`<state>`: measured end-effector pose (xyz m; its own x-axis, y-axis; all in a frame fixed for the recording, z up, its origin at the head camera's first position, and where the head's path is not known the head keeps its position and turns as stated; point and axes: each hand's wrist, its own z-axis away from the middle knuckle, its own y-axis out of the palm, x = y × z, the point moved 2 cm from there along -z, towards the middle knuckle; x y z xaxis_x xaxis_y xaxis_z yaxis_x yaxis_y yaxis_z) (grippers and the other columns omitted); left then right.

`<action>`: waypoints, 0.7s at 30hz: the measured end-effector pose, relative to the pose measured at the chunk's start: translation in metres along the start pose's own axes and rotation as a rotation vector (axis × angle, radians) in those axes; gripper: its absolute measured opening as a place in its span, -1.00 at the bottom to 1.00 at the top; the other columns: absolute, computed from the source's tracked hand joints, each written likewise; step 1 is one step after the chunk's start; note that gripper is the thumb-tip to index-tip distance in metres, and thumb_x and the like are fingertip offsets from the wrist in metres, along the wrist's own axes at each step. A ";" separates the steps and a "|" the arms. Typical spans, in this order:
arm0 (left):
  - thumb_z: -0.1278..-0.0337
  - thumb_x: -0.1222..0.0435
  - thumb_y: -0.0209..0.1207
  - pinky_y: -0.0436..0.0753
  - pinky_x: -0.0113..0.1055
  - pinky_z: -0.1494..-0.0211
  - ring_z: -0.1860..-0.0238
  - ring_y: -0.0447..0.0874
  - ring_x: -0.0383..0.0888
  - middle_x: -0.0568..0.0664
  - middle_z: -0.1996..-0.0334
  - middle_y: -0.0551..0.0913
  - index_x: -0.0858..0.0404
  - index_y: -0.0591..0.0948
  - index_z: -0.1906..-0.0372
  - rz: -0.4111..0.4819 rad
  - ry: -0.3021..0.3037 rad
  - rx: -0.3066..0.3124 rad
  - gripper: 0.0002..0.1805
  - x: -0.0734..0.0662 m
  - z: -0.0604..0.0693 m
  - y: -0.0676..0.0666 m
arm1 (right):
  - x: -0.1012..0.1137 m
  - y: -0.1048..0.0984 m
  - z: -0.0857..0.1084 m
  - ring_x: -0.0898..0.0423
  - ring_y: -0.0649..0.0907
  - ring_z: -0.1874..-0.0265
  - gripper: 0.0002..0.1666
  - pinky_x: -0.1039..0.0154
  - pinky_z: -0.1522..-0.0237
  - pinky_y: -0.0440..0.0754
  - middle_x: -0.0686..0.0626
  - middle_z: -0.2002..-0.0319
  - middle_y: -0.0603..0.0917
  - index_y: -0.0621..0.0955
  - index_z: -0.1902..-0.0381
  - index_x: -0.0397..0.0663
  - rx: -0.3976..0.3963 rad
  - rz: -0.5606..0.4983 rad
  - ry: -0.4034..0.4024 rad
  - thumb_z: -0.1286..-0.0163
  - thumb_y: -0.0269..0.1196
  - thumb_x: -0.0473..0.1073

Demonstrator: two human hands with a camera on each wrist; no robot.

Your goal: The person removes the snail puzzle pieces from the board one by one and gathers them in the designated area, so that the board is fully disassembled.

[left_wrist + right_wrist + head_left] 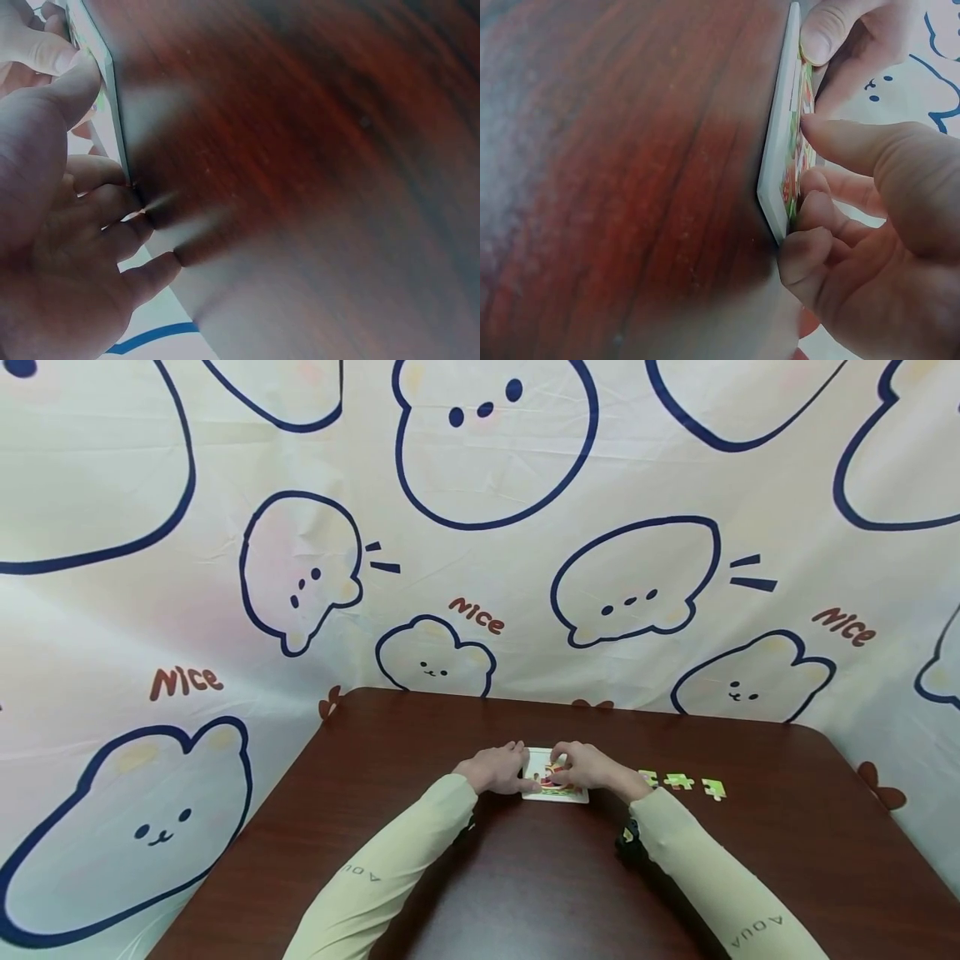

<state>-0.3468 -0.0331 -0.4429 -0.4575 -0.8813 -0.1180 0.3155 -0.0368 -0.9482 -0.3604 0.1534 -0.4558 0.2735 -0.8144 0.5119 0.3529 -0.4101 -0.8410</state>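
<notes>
A small jigsaw puzzle board [566, 798] with a white rim and a colourful picture lies flat on the table. My left hand [495, 769] rests at its left side, fingers extended on the tabletop, while the left thumb [81, 84] lies over the board's near left corner. From the right, my right hand [590, 767] reaches over the board, and its thumb [847, 142] and curled fingertips pinch a puzzle piece against the picture. That piece is mostly hidden under the fingers. Green jigsaw pieces [679, 782] lie in a row to the right of the board.
The dark brown wooden table [540, 885] has a glossy surface. Behind it and at its sides hangs a pale cloth [517, 568] with blue-outlined cartoon bears. Pale sleeves cover both forearms, and a dark band [632, 842] shows at the right wrist.
</notes>
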 end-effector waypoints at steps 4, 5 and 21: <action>-0.25 -0.28 0.02 0.26 -0.10 -0.52 -0.57 0.04 -0.07 0.05 -0.55 0.12 0.13 0.19 -0.53 -0.001 -0.007 0.000 -0.11 -0.001 0.000 -0.001 | -0.001 -0.001 -0.001 0.15 0.56 0.58 -0.66 0.30 0.51 0.49 -0.02 0.43 0.64 0.57 0.04 -0.05 0.006 -0.036 -0.010 -0.28 0.38 -0.11; -0.25 -0.29 0.03 0.26 -0.11 -0.52 -0.57 0.04 -0.08 0.05 -0.56 0.12 0.13 0.19 -0.53 -0.001 -0.009 0.001 -0.11 -0.001 0.000 -0.001 | -0.002 -0.002 -0.001 0.15 0.55 0.60 -0.67 0.30 0.53 0.48 -0.02 0.44 0.64 0.56 0.05 -0.04 0.004 -0.043 -0.011 -0.28 0.38 -0.12; -0.26 -0.28 0.02 0.25 -0.14 -0.53 -0.58 0.02 -0.09 0.04 -0.56 0.11 0.14 0.17 -0.53 -0.003 -0.019 0.013 -0.10 -0.002 0.000 0.000 | -0.003 -0.001 -0.005 0.06 0.55 0.31 -0.66 0.23 0.30 0.52 -0.09 0.20 0.59 0.50 0.11 -0.03 -0.028 -0.039 -0.045 -0.25 0.40 -0.17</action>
<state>-0.3464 -0.0316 -0.4424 -0.4424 -0.8901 -0.1099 0.3253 -0.0451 -0.9445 -0.3660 0.1537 -0.4577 0.3000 -0.7784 0.5515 0.3387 -0.4536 -0.8243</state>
